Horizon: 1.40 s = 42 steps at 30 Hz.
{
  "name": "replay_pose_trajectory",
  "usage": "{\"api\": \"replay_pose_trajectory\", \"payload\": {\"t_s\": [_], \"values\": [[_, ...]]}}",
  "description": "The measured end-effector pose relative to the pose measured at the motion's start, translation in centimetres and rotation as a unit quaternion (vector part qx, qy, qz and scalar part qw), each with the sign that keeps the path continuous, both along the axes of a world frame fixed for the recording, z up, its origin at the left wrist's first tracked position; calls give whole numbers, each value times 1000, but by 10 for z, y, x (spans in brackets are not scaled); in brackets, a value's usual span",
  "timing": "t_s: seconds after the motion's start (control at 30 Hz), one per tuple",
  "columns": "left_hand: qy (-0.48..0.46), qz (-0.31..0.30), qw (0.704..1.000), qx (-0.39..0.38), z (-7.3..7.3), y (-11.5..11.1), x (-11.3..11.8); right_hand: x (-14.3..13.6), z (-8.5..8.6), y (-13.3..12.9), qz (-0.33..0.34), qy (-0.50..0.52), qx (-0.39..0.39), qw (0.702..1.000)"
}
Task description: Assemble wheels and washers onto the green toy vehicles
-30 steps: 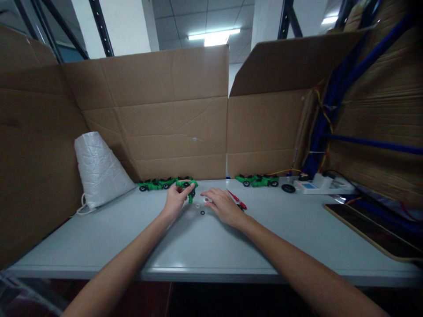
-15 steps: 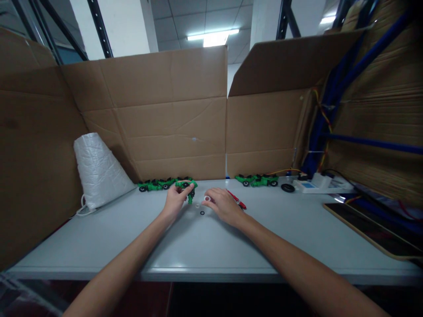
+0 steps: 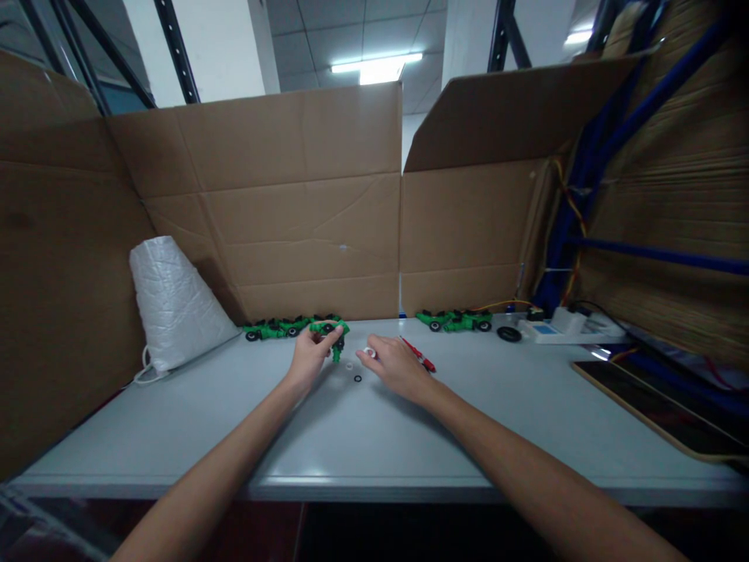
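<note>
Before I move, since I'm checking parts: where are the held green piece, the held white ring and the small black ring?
Green piece (image 3: 337, 350), head view: its hanging lower part.
White ring (image 3: 370, 353), head view: its visible side.
Small black ring (image 3: 357, 382), head view: near edge of its rim.

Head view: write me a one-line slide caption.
Left hand gripping a green toy piece, right hand a small white piece, with a black ring on the pale table.

Back edge of surface (image 3: 374, 445) lined

By the left edge, a bag (image 3: 175, 308) is placed; beside it, toy cars (image 3: 269, 329) are ranged. Further cars (image 3: 462, 321) are set right of centre, a power strip (image 3: 541, 334) beyond them. Near the middle, a ring (image 3: 357, 378) is set left of a tool (image 3: 417, 355).
</note>
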<state>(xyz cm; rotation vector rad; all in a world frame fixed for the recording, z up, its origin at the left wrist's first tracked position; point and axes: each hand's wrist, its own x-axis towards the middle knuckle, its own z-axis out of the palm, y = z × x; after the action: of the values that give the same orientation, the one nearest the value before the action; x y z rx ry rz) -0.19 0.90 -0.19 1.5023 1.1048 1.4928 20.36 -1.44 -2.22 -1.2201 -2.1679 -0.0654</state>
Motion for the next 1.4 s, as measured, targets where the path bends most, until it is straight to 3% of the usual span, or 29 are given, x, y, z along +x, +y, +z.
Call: {"api": "replay_pose_trajectory", "payload": {"t_s": [0.43,0.73,1.03,1.4], "values": [[-5,3,1000,2,0,0,-1,2,-4,5,-6,1,17,1000],[5,8,1000,17,-2,4,-4,3,-5,9,-35,82,58,994],[-6,1,1000,22,-2,4,-3,3,-5,9,1,108,47,993],[-38,-32,999,-8,0,1,0,1,-1,4,-3,134,61,989]]}}
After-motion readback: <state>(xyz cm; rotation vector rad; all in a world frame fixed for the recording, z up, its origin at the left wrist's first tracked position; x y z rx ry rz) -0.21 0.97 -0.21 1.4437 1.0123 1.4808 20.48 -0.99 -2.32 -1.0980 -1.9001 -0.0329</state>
